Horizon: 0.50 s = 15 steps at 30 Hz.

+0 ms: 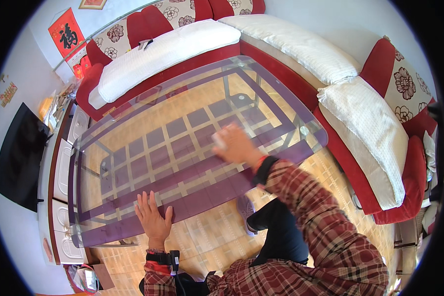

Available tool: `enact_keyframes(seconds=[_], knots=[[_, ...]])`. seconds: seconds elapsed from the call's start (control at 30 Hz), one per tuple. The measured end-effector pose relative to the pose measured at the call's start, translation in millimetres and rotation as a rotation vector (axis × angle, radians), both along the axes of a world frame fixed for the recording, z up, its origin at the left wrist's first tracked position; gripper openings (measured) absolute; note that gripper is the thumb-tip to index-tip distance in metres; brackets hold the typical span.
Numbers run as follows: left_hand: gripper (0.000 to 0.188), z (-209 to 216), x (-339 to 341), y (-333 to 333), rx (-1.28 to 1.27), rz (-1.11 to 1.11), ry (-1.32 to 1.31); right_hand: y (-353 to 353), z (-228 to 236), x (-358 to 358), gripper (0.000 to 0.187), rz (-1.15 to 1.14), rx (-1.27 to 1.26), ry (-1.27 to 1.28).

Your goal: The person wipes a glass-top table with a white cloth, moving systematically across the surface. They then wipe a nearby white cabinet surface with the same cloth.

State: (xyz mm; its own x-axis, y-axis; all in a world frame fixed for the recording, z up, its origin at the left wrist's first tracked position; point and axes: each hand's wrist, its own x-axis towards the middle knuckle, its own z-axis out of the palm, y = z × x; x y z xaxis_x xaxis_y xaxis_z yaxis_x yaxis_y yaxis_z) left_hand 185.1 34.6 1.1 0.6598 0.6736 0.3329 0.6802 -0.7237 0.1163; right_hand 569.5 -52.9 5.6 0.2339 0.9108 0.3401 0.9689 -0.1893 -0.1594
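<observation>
In the head view, the right hand (pixel 238 144) is holding a small white cloth (pixel 218 141) beneath its fingers, over the right half of the glass table (pixel 207 197). The left hand (pixel 153 213) is gripping nothing, its fingers spreading at the table's near edge. A red sofa (pixel 278 81) is bending around the table's far and right sides; a black television (pixel 19 158) is standing out left of the table.
</observation>
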Motion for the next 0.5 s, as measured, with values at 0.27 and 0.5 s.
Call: enact_keyframes(seconds=[0.27,0.5], knots=[[0.081,-4,-3,2,-0.005,0.009,-0.033,0,-8,-34,0.027,0.289,0.202,-0.075],[0.083,-3,-1,1,-0.021,0.027,-0.045,-127,-37,192,0.041,-0.402,0.177,-0.299]])
